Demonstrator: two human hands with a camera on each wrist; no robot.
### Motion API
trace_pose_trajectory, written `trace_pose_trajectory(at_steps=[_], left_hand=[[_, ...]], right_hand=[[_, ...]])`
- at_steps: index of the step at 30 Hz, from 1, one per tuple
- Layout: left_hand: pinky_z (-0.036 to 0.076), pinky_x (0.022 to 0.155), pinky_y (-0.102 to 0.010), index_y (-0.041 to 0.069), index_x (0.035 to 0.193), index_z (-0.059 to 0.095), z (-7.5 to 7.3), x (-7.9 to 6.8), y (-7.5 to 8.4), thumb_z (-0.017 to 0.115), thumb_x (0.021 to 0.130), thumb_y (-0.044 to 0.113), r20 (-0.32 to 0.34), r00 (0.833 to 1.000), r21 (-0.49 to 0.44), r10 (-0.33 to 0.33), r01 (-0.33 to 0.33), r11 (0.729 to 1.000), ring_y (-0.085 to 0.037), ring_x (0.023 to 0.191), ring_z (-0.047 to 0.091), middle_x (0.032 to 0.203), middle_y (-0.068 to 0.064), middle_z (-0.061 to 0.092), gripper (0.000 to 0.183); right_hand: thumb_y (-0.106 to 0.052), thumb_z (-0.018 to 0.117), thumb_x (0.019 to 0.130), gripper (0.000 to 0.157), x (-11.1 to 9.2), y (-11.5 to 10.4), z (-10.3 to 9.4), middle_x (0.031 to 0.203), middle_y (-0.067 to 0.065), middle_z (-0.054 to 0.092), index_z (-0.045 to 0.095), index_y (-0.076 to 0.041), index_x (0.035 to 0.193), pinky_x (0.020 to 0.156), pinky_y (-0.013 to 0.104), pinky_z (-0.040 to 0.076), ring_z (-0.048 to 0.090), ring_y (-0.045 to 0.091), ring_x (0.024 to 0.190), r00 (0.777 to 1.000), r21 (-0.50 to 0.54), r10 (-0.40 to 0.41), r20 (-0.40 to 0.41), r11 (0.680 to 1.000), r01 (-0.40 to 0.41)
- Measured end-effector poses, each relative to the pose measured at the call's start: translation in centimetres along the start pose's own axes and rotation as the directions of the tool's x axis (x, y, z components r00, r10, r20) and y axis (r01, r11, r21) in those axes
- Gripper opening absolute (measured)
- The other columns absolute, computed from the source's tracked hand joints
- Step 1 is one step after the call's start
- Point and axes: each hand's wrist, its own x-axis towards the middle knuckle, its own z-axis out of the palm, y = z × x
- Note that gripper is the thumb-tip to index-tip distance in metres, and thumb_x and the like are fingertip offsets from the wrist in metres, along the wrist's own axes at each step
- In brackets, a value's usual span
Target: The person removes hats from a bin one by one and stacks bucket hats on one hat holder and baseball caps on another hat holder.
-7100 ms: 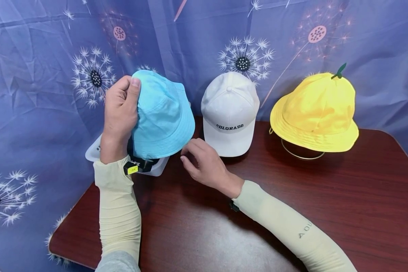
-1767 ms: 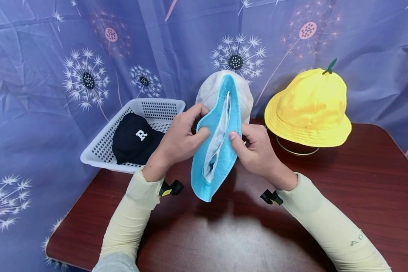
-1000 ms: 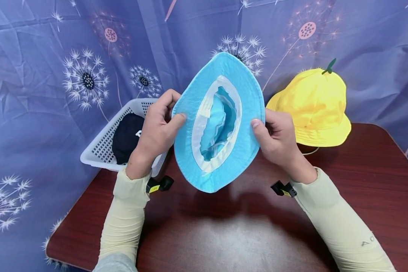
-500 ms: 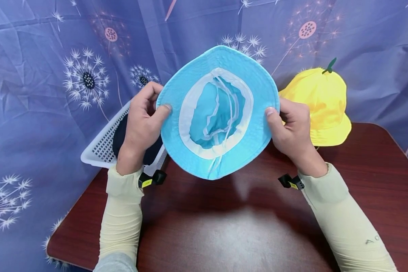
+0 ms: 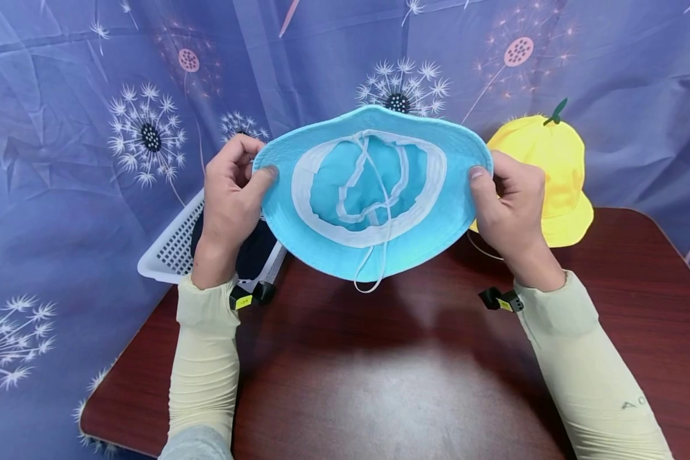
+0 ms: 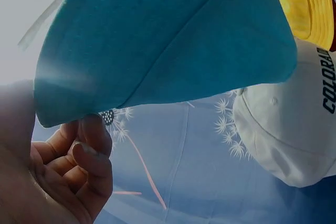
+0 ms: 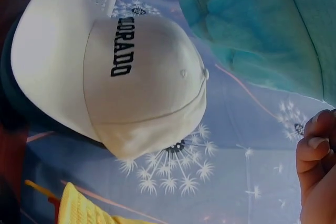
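A light blue bucket hat (image 5: 322, 255) is held up over the table, its underside facing me in the head view. Inside its opening a white sweatband (image 5: 305, 198) shows, and a thin white cord (image 5: 384, 255) dangles past the lower brim. My left hand (image 5: 230, 204) pinches the brim at the left, thumb on the underside. At the opposite end my right hand (image 5: 514, 211) pinches the brim the same way. Behind the bucket hat, the white cap (image 7: 147, 77) lettered COLORADO is hidden in the head view but shows in both wrist views.
Back left stands a white perforated basket (image 5: 163, 265) with a black cap (image 5: 255, 252) in it, partly behind my left hand. A yellow hat (image 5: 566, 191) with a green sprout sits on a wire stand (image 5: 485, 249) at the right. A patterned blue curtain (image 5: 322, 64) backs the table (image 5: 379, 396).
The blue hat came from the left to the centre, where both hands took its brim. My hands moved apart, spreading the folded brim wide. Most recently its top edge has tipped lower.
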Motion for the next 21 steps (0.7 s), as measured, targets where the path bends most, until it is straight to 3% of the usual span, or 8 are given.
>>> trace_pose_trajectory(at_steps=[7, 15, 18, 21], left_hand=[[0.040, 0.048, -0.024, -0.003, 0.101, 0.066, -0.1, 0.1, -0.5, 0.063, 0.095, 0.001, -0.009, 1.000, 0.006, 0.005, -0.005, 1.000, -0.015, 0.050, 0.050, 0.068, -0.006, 0.057, 0.008], [0.045, 0.050, -0.023, -0.002, 0.107, 0.068, 0.5, 0.2, -0.5, 0.066, 0.100, 0.007, -0.049, 0.998, 0.014, 0.038, -0.037, 0.999, -0.015, 0.052, 0.056, 0.073, -0.008, 0.063, 0.011], [0.044, 0.049, -0.023, -0.003, 0.108, 0.067, 1.0, 0.2, -0.5, 0.065, 0.102, 0.008, -0.084, 0.993, 0.039, 0.081, -0.078, 0.996, -0.014, 0.052, 0.055, 0.071, -0.008, 0.062, 0.013], [0.042, 0.048, -0.024, -0.005, 0.108, 0.066, 1.4, 0.1, -0.3, 0.065, 0.102, 0.009, -0.123, 0.985, 0.042, 0.120, -0.116, 0.992, -0.013, 0.051, 0.052, 0.070, -0.006, 0.058, 0.015]], right_hand=[[-0.008, 0.054, 0.096, 0.037, 0.3, 0.1, -0.4, 0.056, -0.006, 0.046, 0.053, 0.005, 0.061, 0.052, 0.016, 0.029, 0.042, -0.001, 0.051, 0.999, -0.042, 0.031, -0.024, 0.999, -0.032], [-0.005, 0.054, 0.101, 0.035, 0.4, 0.5, -0.6, 0.054, -0.004, 0.052, 0.064, 0.008, 0.070, 0.050, 0.020, 0.034, 0.049, 0.004, 0.049, 0.988, 0.006, 0.153, 0.032, 0.988, -0.153], [-0.007, 0.054, 0.105, 0.037, 0.4, 0.5, -0.8, 0.052, 0.003, 0.051, 0.063, 0.009, 0.073, 0.046, 0.023, 0.036, 0.047, 0.011, 0.045, 0.955, 0.074, 0.277, 0.108, 0.956, -0.286], [-0.012, 0.054, 0.108, 0.040, 0.5, 0.4, -0.9, 0.052, 0.008, 0.050, 0.060, 0.009, 0.074, 0.043, 0.026, 0.039, 0.043, 0.020, 0.042, 0.900, 0.126, 0.394, 0.185, 0.899, -0.420]])
